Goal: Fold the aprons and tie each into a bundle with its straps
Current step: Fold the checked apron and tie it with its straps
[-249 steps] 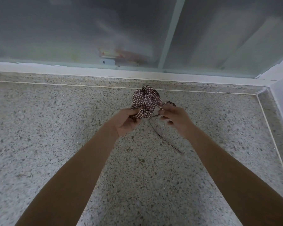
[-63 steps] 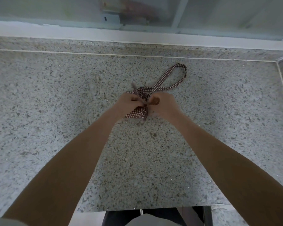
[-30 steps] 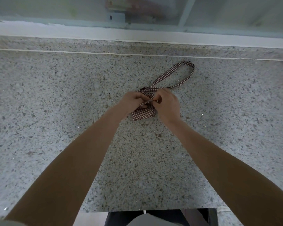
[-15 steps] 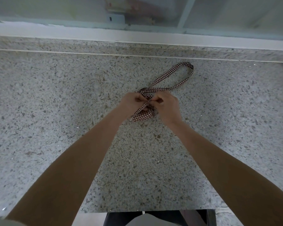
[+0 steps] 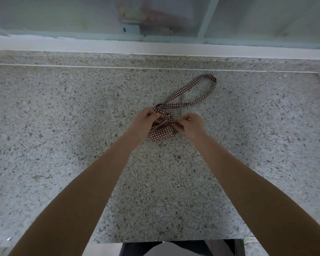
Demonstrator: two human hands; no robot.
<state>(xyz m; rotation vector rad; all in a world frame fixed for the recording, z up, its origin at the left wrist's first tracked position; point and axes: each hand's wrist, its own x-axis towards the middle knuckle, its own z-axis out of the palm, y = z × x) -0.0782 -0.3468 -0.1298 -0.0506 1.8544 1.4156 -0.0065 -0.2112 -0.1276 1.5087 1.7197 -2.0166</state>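
Your apron bundle (image 5: 162,131) sits on the speckled stone counter (image 5: 63,126), roughly mid-width, a bit nearer the back edge than the front, w/ its long axis running about left-right and tilted a little. Both hands are right on it: left hand (image 5: 143,121) at the bundle's left end, fingers curled and pinching strap/fabric there; right hand (image 5: 189,125) at the right end, fingers curled tight on a thin strap (image 5: 180,109) that runs up toward the back edge. Which strap end each hand has, can't tell exactly, the knuckles hide the crossing. The wide neck loop (image 5: 198,89) lies flat behind the bundle, trailing toward the back-right corner, free of both hands. The key relation: the knot point sits between your two hands, on top of the bundle, so the pull, as I judge it, goes outward along the bundle's long axis, left hand to the left edge, right hand to the right edge, approx equal. Neither hand is nearer; both touch it. Looks like you're mid-tie, knot not yet snug, so the fold part seems done for this apron. Risk, IMO: an uneven pull rolls the bundle or drags it, and the loose loop could snag in the knot. No other aprons in view, so can't say how many remain.
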